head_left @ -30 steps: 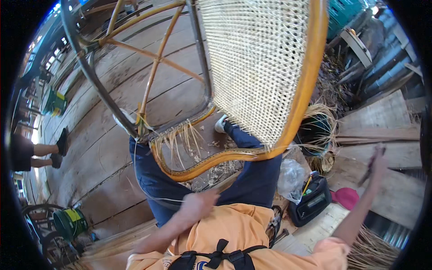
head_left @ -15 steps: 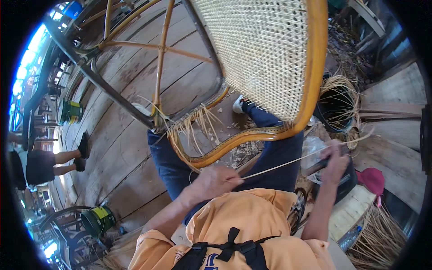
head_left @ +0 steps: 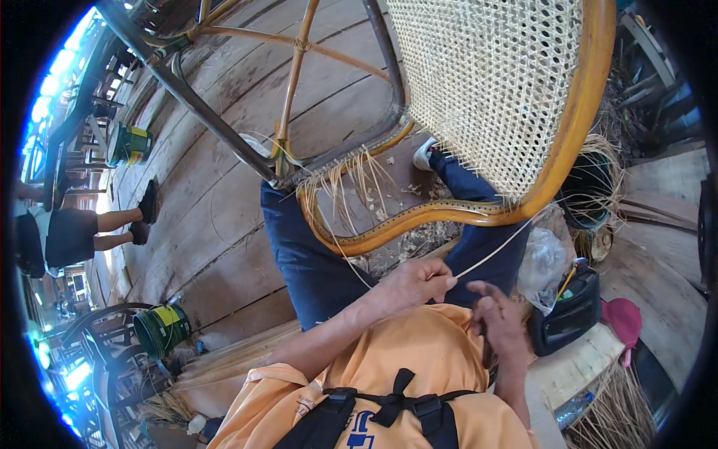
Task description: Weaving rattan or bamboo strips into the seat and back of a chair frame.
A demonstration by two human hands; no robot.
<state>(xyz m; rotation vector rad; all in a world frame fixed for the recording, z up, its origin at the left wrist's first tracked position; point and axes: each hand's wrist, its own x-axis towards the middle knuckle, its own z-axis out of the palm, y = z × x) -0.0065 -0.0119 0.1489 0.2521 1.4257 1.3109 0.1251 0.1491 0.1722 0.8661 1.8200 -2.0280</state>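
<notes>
A rattan chair frame (head_left: 464, 215) with a woven cane panel (head_left: 493, 90) leans across my knees. Loose strands (head_left: 351, 176) hang in a fringe from the small holes along its lower left part. In front of my shirt, my left hand (head_left: 419, 286) pinches a thin pale cane strand (head_left: 490, 254). One length rises to the right toward the frame's lower corner; another runs from behind the hand up to the frame's left side. Just right of it, below the strand, my right hand (head_left: 499, 318) has bent fingers held apart, with nothing visible in them.
A black container (head_left: 572, 318) and a clear plastic bag (head_left: 542, 262) lie at my right, near a red cap-like item (head_left: 622, 322). A dark bucket (head_left: 587, 191) holds cane strands. Green buckets (head_left: 161, 329) stand at left, where another person's legs (head_left: 116, 224) show.
My right hand has come in from the far right and down, off the strand it was drawing along. My left hand moved right, still pinching it. The view shifted, moving the chair rightward.
</notes>
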